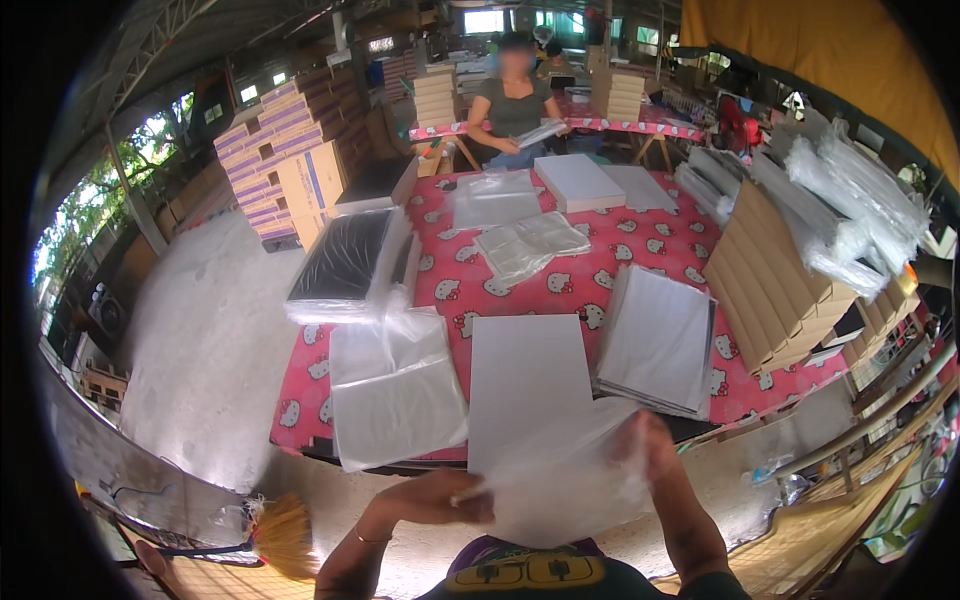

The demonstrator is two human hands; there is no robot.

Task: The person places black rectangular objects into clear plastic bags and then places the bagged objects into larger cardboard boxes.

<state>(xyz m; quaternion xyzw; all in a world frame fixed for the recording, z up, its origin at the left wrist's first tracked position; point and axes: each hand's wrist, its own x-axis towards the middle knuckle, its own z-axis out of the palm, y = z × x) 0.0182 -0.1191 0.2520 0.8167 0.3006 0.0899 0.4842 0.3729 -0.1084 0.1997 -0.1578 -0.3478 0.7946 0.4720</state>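
Note:
Near my body at the table's front edge, a clear plastic bag (575, 480) is stretched between my two hands, its outline smeared by motion. My left hand (445, 497) is closed on one side of the bag. On the opposite side, my right hand (652, 448) grips it, raised a little higher. Beyond the bag lies a flat white panel (530, 375), its near end covered by the plastic. Left of the panel is a pile of clear plastic bags (398, 400). To the right rests a stack of white panels (655, 340) with dark edges beneath.
A pink patterned cloth (560, 285) covers the table. Plastic-wrapped black panels (345, 255) stand at left, more plastic bags (530, 245) and a white stack (578, 182) farther back. Cardboard pieces (770, 285) rise at right. Another person (515, 105) holds something flat across the table. A broom (285, 535) lies lower left.

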